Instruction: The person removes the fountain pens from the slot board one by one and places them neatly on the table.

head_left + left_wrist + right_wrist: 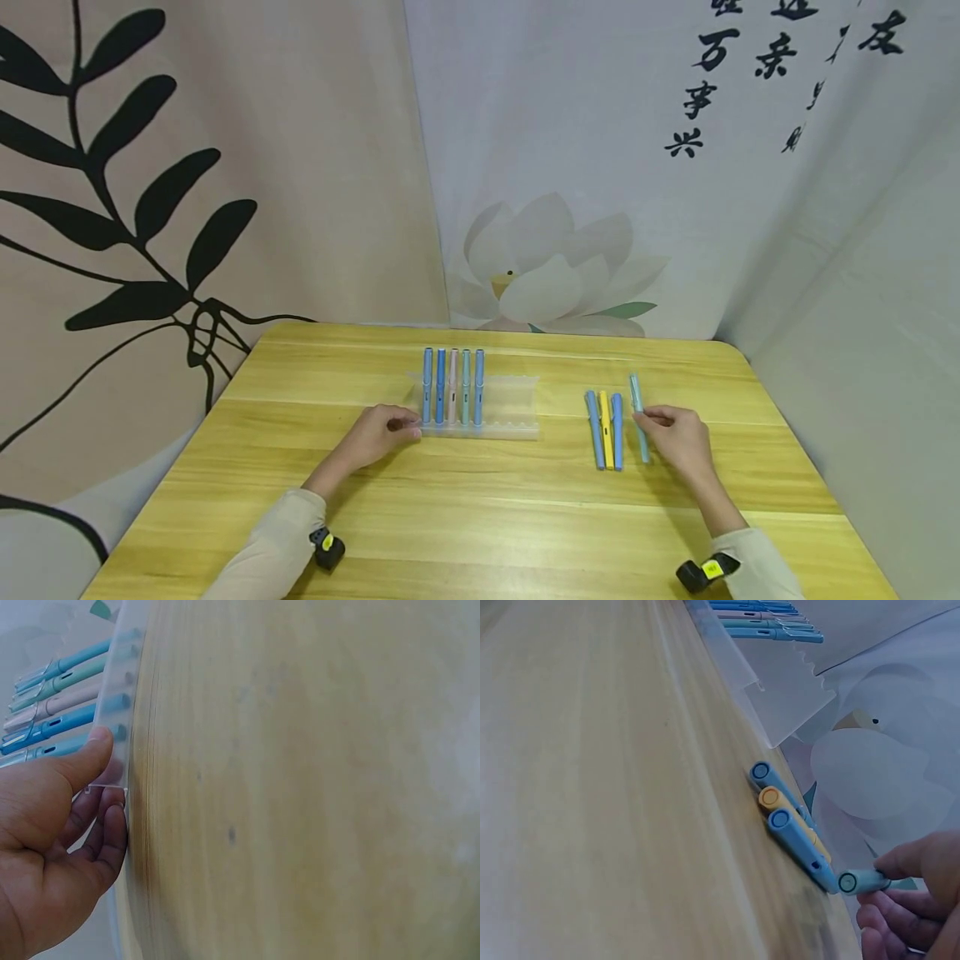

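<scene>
My left hand (378,437) grips the left end of a clear plastic pen stand (513,407); in the left wrist view its thumb (96,754) presses on the front lip. Five capped pens lean side by side in the stand's left half: blue ones, a pink pen (452,387) and a green pen (466,387). Between thumb and fingers my right hand (681,442) pinches a pale green pen (636,392), its round end (848,883) facing the right wrist camera. Just left of it lie a blue pen (617,433), a yellow pen (605,433) and another blue pen (595,433).
A wooden table (480,525) carries everything. Behind it hangs a pale curtain (337,167) with leaf, lotus and lettering prints. Each wrist wears a small black camera, such as the left camera (327,550).
</scene>
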A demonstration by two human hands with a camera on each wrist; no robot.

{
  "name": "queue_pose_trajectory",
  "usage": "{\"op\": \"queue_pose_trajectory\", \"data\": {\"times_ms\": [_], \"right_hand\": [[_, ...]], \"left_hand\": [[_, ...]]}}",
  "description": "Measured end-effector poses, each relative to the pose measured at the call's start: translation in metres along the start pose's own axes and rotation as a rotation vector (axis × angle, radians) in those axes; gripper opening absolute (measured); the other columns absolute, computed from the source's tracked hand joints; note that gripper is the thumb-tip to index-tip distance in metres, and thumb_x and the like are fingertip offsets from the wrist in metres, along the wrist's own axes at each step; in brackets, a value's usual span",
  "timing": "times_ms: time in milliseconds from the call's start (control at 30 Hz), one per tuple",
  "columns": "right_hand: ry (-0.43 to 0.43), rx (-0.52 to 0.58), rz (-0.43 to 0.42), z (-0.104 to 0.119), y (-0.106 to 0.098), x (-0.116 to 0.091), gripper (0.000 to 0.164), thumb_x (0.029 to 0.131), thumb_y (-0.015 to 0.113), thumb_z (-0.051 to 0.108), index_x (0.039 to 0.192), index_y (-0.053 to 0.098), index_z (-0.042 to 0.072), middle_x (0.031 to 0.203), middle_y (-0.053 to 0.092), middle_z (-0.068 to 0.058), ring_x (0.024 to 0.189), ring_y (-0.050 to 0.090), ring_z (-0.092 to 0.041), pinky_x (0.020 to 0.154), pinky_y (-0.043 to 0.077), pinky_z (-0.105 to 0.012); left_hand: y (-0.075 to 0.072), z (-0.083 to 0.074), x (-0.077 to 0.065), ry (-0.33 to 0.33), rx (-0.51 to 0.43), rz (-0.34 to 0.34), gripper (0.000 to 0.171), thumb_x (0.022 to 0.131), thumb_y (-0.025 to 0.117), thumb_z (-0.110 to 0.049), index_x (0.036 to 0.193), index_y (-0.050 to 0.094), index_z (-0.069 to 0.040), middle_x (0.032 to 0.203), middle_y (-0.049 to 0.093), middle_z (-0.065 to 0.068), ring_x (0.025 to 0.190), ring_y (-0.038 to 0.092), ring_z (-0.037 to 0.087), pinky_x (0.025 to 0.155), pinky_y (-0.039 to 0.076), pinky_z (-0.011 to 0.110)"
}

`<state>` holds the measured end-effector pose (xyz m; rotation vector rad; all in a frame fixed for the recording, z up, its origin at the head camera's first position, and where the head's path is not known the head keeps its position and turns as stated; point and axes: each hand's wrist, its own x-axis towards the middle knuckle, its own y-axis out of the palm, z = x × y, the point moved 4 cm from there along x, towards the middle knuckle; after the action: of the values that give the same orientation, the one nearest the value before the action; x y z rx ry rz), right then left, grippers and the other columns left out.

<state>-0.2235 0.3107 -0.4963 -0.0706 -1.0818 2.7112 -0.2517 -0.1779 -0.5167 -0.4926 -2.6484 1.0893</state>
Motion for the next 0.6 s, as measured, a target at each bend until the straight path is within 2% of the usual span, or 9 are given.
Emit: {"op": "queue_pose_trajectory", "data": {"times_ms": [600], "right_hand": [[0.030, -0.100, 0.061, -0.0099, 0.0059, -0.0034, 0.036, 0.094, 0.073, 0.034, 0.107, 0.078, 0.000, 0.098, 0.077, -0.015, 0.087, 0.069, -0.027, 0.067, 0.050, -0.034]], "left_hand": [[0.0004, 0.0002, 0.0003, -0.023, -0.003, 0.006, 0.027, 0.096, 0.074, -0.019, 0.117, 0.075, -0.003, 0.106, 0.075, 0.005, 0.092, 0.067, 0.014, 0.084, 0.056, 0.032]]}}
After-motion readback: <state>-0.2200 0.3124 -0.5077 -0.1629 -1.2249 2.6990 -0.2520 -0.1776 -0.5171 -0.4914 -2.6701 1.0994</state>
